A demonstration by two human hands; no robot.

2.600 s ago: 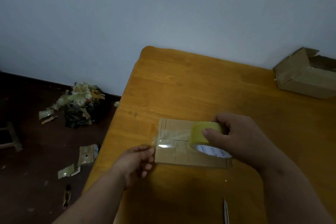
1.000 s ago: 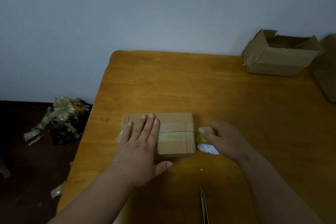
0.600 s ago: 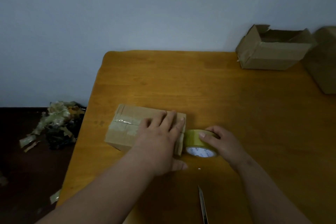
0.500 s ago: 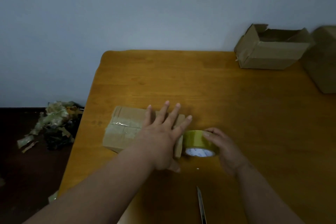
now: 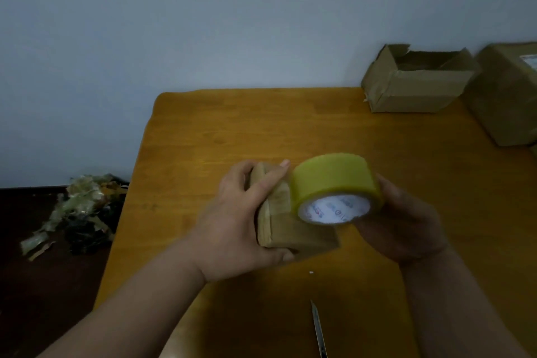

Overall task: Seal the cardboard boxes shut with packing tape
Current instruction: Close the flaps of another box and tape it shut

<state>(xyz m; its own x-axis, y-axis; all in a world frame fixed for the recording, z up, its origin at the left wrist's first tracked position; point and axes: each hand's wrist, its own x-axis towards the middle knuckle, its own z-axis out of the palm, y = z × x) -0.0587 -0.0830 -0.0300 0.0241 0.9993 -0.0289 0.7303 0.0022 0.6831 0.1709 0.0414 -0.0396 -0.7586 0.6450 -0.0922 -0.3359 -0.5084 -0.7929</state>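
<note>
Now small box (image 5: 290, 229) tilts on edge, long axis toward viewer.

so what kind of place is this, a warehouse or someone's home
Probably a plain room at home used for packing, not a warehouse: an orange-brown wooden table against a bare pale wall, a few brown cardboard boxes, and a heap of crumpled tape scraps on the dark floor.

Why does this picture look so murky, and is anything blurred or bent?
Head view: dim, grainy light; the yellow packing tape roll and small brown cardboard box look soft; the orange wooden table edges splay from wide-angle distortion; no strong glare.
</note>
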